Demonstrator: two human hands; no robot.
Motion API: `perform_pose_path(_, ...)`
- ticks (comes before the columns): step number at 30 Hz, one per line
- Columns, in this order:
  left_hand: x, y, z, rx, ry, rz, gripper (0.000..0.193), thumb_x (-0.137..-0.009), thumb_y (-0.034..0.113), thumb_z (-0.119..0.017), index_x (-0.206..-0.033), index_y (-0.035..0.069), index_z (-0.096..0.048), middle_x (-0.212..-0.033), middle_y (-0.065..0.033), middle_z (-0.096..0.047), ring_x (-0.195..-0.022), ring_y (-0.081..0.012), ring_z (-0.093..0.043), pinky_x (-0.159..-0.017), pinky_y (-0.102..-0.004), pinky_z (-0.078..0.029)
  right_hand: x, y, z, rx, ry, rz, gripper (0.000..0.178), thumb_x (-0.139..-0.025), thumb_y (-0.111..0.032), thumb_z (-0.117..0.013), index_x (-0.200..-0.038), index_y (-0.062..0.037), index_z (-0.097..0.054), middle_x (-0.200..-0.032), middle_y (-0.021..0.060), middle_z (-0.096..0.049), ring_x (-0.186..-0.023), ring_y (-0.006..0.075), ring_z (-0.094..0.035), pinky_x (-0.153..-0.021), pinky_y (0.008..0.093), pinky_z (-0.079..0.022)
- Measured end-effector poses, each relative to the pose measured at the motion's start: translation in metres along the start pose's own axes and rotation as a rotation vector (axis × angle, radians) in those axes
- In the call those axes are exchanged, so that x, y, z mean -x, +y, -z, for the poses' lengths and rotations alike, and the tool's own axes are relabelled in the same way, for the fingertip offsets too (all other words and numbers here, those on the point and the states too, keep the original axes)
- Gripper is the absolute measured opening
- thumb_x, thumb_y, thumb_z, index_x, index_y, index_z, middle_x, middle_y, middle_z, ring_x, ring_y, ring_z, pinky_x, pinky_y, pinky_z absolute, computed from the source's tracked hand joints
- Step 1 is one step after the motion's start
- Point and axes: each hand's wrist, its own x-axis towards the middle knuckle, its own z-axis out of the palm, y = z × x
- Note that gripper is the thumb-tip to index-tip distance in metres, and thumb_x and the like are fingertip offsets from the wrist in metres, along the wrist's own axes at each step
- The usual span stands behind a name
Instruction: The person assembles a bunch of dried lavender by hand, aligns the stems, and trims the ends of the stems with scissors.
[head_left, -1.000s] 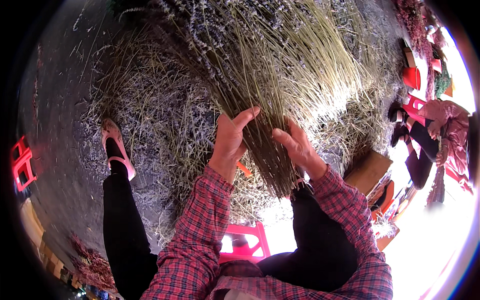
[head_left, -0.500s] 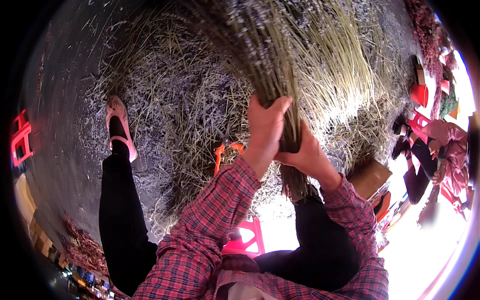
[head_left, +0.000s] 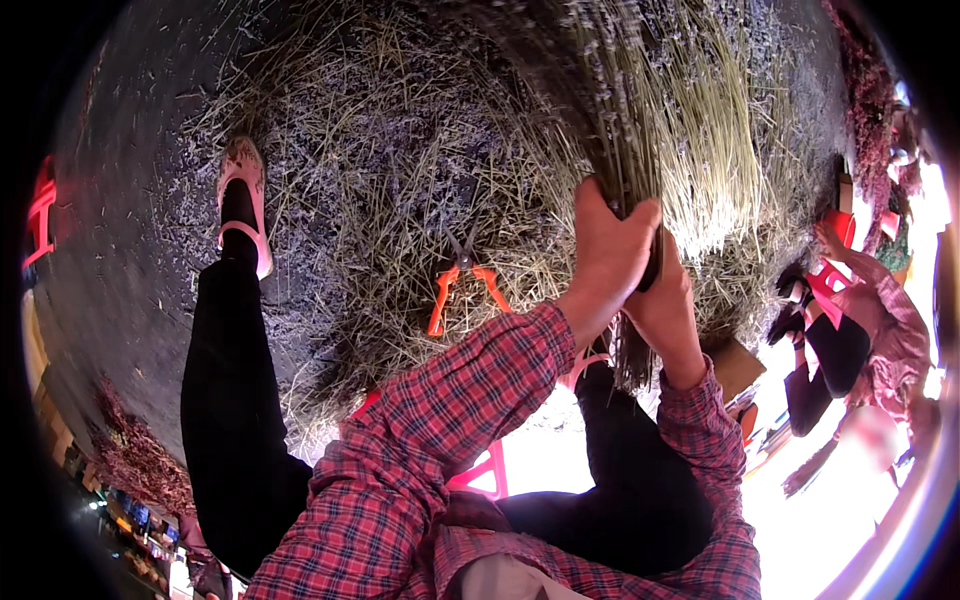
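Both my hands are wrapped round a thick bunch of dried lavender (head_left: 615, 110), its purple-flecked heads fanning away from me and its cut stem ends (head_left: 632, 355) pointing back toward my right knee. My left hand (head_left: 612, 245) grips the stems from the left with its thumb across them. Just below and to the right, my right hand (head_left: 668, 305) closes round the same stems; some of its fingers are hidden behind them. Orange-handled pruning shears (head_left: 463, 268) lie with handles spread on the loose stalks, left of my hands.
Loose lavender stalks (head_left: 350, 200) litter the dark floor. A pile of long lavender stems (head_left: 715, 150) lies beyond my right hand, and a cardboard box (head_left: 735, 370) stands beside my right leg. Another person (head_left: 880, 320) sits at the right. A red stool (head_left: 40, 215) is far left.
Both hands and the lavender bunch have moved to the right. More of the pruning shears shows now. The other person at the right has stretched an arm out.
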Motion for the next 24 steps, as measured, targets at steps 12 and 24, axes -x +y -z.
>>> perform_pose_path(12,-0.032,0.028,0.039,0.040,-0.034,-0.126,0.035,-0.089,0.023,-0.060,-0.114,-0.002,-0.056,-0.119,-0.0158,-0.056,-0.117,-0.0209,-0.049,-0.103,-0.0376,-0.036,-0.006,-0.020,0.063,-0.188,-0.093,-0.188,0.036,-0.067,-0.008,-0.070,-0.100,0.0025,-0.061,-0.090,0.0073,-0.069,-0.076,0.0111,-0.062,-0.071,0.0269,-0.050)
perform_pose_path(24,-0.028,0.008,0.048,-0.544,-0.423,-0.145,0.033,-0.097,0.018,-0.043,-0.121,-0.001,-0.056,-0.116,-0.0220,-0.061,-0.109,-0.0269,-0.060,-0.093,-0.0379,-0.047,-0.011,-0.020,0.067,-0.292,-0.144,-0.230,0.039,-0.068,-0.004,-0.070,-0.105,0.0027,-0.060,-0.092,0.0068,-0.068,-0.078,0.0103,-0.062,-0.071,0.0250,-0.050)
